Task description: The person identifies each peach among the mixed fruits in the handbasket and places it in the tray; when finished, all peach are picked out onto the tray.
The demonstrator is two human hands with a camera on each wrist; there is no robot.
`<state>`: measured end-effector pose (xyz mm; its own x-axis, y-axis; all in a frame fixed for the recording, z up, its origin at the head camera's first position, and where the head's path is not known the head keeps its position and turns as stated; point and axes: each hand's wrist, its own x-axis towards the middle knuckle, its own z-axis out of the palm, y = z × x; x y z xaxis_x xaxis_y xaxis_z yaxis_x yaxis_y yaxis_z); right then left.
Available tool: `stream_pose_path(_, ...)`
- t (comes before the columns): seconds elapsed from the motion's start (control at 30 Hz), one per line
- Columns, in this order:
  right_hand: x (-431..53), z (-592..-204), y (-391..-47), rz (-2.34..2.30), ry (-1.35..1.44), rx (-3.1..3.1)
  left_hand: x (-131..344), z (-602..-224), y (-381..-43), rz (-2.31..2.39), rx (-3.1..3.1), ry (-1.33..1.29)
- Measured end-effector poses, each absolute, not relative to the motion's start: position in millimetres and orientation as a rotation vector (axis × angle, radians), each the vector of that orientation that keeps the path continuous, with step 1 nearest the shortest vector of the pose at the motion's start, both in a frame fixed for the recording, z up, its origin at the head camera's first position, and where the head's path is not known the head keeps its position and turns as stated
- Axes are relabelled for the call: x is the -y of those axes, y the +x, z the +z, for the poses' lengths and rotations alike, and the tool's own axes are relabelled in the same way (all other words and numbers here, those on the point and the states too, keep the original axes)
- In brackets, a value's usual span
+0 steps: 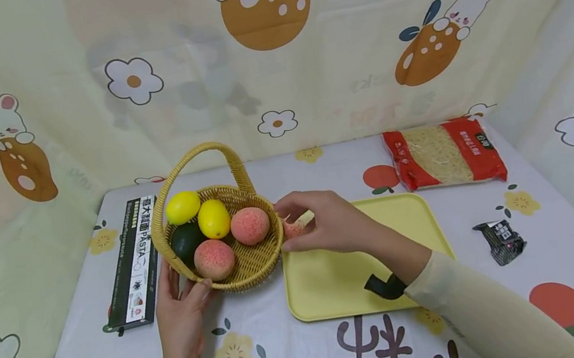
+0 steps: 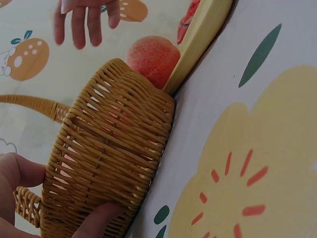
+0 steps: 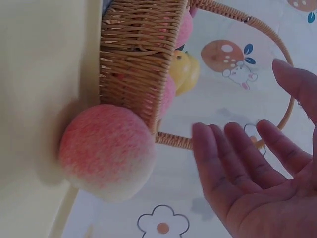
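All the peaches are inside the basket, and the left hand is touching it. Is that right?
Not all: one peach is outside, beside the basket, as the right wrist view shows. The left hand does touch the basket.

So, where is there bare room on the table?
Bare cloth lies beyond the yellow tray, between the wicker basket and red food bag, and nearer, between the left hand and tray. It is crowded around the basket: pasta box on its left, a peach and the right hand on its right.

Ribbed wicker basket (image 2: 104,144), matt-skinned peach (image 3: 106,151), smooth matt tray (image 1: 335,286), distant bag (image 1: 435,156) seemingly plastic film
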<state>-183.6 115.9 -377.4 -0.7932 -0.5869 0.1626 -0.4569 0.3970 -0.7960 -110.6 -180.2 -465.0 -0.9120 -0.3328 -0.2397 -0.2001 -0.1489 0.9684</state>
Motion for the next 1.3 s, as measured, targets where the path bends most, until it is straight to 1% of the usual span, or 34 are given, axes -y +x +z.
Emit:
stream_pose_path(0.6,-76.9,-375.0,-201.8,-0.919,-1.048,-2.623,182.0,-463.9,-107.7,-2.24,1.991,0.621)
stream_pose_path(1.0,-50.9,-376.6,-212.6,-0.759,-0.961,-2.646,181.7,-466.1,-107.6,-2.248,1.974,0.592)
stream_pose_path(1.3,-38.1,-374.9,-220.0,-0.633,-0.983,-2.64,181.1,-466.5,-109.5,-2.254,1.972,0.596)
